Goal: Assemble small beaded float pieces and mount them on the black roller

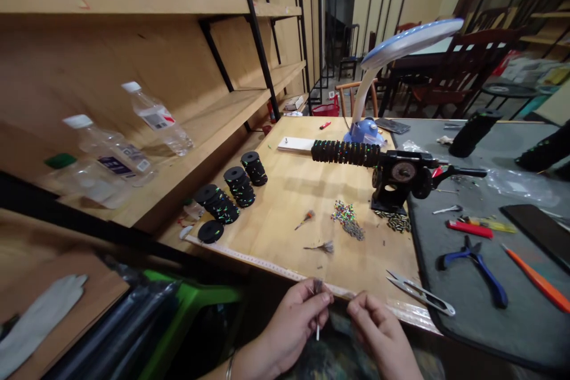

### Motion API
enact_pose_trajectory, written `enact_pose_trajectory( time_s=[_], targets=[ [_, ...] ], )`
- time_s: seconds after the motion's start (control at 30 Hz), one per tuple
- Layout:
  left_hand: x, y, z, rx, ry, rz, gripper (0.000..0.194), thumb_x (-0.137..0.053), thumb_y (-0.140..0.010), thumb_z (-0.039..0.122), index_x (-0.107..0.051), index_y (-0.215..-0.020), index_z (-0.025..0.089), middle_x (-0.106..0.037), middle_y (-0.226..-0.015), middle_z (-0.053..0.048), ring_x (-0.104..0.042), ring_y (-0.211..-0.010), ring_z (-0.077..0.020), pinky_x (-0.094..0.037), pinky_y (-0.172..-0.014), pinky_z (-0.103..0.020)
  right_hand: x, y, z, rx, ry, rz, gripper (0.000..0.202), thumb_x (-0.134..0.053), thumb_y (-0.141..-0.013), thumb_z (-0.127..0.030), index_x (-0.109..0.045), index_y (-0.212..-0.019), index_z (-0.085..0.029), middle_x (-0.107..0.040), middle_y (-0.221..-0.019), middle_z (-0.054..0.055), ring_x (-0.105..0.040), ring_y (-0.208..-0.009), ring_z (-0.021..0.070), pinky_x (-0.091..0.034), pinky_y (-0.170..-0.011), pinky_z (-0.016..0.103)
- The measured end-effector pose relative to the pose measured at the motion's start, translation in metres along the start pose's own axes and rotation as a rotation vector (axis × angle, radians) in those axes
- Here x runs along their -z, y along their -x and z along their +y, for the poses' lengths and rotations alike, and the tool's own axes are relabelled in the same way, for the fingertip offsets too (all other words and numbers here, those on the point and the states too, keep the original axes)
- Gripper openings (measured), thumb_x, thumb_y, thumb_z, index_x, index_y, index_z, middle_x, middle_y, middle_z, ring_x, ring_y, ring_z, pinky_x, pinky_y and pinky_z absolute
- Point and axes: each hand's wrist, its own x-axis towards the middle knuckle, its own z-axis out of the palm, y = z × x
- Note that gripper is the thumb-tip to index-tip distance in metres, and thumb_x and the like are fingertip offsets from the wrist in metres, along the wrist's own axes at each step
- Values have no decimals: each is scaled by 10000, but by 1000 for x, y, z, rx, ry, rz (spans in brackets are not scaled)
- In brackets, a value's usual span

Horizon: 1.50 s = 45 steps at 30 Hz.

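At the table's front edge, my left hand (297, 323) pinches a small dark bundle (317, 286) with a thin white stick (317, 331) pointing down below the fingers. Just to its right, my right hand (378, 332) has thumb and forefinger pressed together; whatever lies between them is too small to make out. Beyond the hands lie a grey feathery tuft (326, 247) and an orange-tipped tuft (309, 215). Coloured beads (342, 212) and grey beads (354, 229) form a pile farther back. Small brass-coloured pieces (398, 222) lie beside the black clamp device (398, 175).
Black spools (240, 185) stand at the table's left. A blue lamp (365, 130) rises behind the device. On the dark mat (472, 291) are blue pliers (478, 267) and an orange tool (538, 279). Silver snips (421, 293) lie near my right hand. Bottles (160, 122) occupy the left shelf.
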Motion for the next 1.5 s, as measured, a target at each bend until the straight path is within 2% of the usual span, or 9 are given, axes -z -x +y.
enact_pose_trajectory(
  time_s=[0.1, 0.33, 0.5, 0.83, 1.5],
  targets=[
    [5, 5, -6, 48, 67, 40, 312, -799, -628, 339, -608, -750, 125, -564, -707, 7, -428, -510, -52, -276, -497, -200, -10, 5, 4, -17, 71, -122, 499, -655, -681, -662, -484, -599, -201, -349, -514, -86, -272, -480, 87, -214, -453, 222],
    [11, 9, -18, 111, 186, 92, 340, -840, -566, 299, -584, -704, 122, -633, -699, -25, -450, -484, -45, -275, -482, -187, -26, 7, 12, -36, 120, -212, 467, -588, -746, -624, -399, -588, -227, -347, -478, -97, -267, -455, 87, -217, -446, 227],
    [16, 8, -20, 207, 268, 77, 350, -844, -535, 272, -564, -681, 121, -604, -643, 0, -416, -428, -28, -226, -441, -181, -28, 6, 19, -12, 125, -220, 430, -571, -772, -582, -410, -594, -225, -380, -473, -93, -293, -441, 86, -224, -441, 226],
    [18, 8, -24, 204, 252, 80, 328, -818, -574, 256, -555, -714, 120, -569, -641, 12, -417, -438, -29, -220, -446, -187, -31, 4, 23, -22, 108, -204, 415, -574, -774, -552, -397, -580, -231, -385, -446, -97, -288, -422, 81, -213, -438, 230],
    [14, 9, -19, 190, 226, 120, 387, -865, -502, 301, -569, -675, 121, -572, -584, 27, -423, -408, -28, -233, -430, -178, -31, 0, 25, -28, 112, -223, 448, -555, -773, -604, -396, -589, -228, -377, -439, -101, -283, -422, 77, -213, -440, 229]
  ],
)
